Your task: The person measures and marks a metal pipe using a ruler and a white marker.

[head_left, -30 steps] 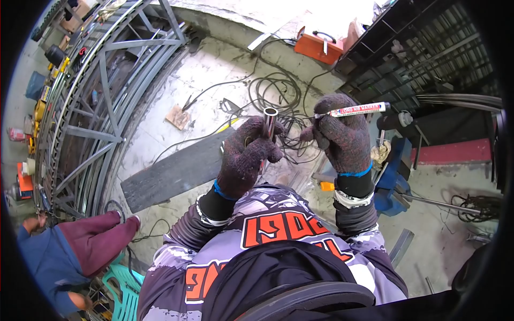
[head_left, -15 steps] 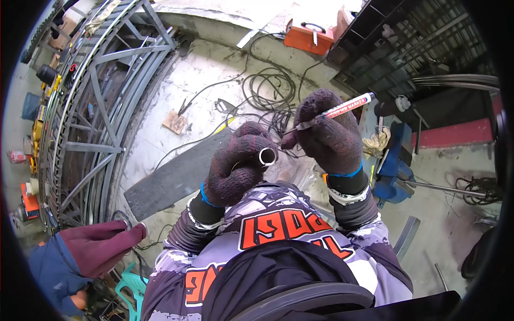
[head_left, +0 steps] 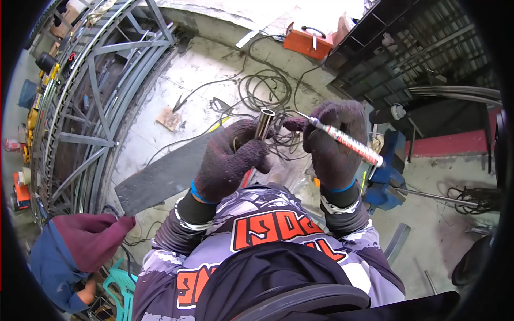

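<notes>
A short shiny metal tube [head_left: 263, 124] stands up out of my left hand [head_left: 231, 160], whose gloved fingers are wrapped round it. Its open end is at the top. To the right, my right hand [head_left: 337, 147] pinches a white and red marker [head_left: 350, 144] that slants down to the right. The marker's thin tip points up and left toward the tube, with a gap between them. Dark knit gloves with blue cuffs cover both hands.
Coiled black cables [head_left: 265, 91] lie on the floor ahead, near an orange box [head_left: 308, 43]. A dark flat plate [head_left: 160, 176] is at left, beside metal trusses [head_left: 85, 137]. A blue vise [head_left: 386, 174] stands at right. Another person [head_left: 69, 257] is at lower left.
The tube has tilted from end-on to upright in my left hand. My right hand has turned the marker, so its back end now points down and right. The other person has bent over further.
</notes>
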Demonstrator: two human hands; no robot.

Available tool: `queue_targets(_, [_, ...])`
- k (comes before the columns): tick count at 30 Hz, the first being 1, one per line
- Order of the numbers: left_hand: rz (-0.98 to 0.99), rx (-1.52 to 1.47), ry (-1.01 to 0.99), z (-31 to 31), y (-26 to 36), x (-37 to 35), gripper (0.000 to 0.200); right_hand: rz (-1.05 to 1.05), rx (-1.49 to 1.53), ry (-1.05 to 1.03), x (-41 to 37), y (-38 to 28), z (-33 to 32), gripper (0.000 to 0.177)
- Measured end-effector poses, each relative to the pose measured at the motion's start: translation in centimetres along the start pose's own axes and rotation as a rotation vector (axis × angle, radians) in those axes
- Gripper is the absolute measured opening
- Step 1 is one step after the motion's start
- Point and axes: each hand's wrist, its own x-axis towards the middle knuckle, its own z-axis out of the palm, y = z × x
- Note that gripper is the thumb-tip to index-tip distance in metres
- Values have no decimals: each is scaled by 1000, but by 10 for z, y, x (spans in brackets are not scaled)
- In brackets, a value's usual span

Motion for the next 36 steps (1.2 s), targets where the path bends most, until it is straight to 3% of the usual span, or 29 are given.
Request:
queue_targets(2, [-81, -5, 3, -2, 8, -3, 39, -134, -352, -90, 9, -27, -9, 18])
queue_targets(3, [-91, -15, -18, -5, 11, -4, 39, 35, 410, -113, 9, -13, -4, 19])
queue_targets(6, [-132, -50, -29, -10, 17, -7, 38, -38, 558, 4, 12, -17, 0, 22])
queue_targets(7, [-155, -73, -19, -7, 23, -9, 45, -133, 393, -130, 15, -12, -7, 24])
queue_targets(10, [-186, -56, -73, -8, 29, -14, 53, -327, 330, -102, 20, -10, -7, 15])
queue_targets(11, [-185, -54, -69, -11, 26, -15, 53, -298, 383, -85, 17, -10, -6, 16])
queue_targets(13, [-27, -117, -268, -19, 16, -17, 34, -276, 423, -107, 17, -22, -10, 16])
queue_targets(18, [26, -135, -254, -20, 14, -23, 35, -158, 571, -157, 6, -36, -13, 17])
queue_targets(22, [29, -53, -237, -19, 16, -22, 33, -332, 689, -223, 14, -21, -8, 20])
queue_targets(26, [-38, 10, -169, -13, 19, -24, 33, -249, 548, -105, 7, -31, -6, 19])
queue_targets(29, [-63, 39, -157, -12, 20, -26, 33, -304, 449, -170, 13, -31, -10, 18])
queue_targets(31, [-53, 30, -137, -10, 20, -27, 34, -286, 277, -352, 18, -36, -19, 21])
queue_targets(36, [-32, 33, -148, -12, 20, -28, 34, -278, 254, -289, 16, -38, -13, 22])
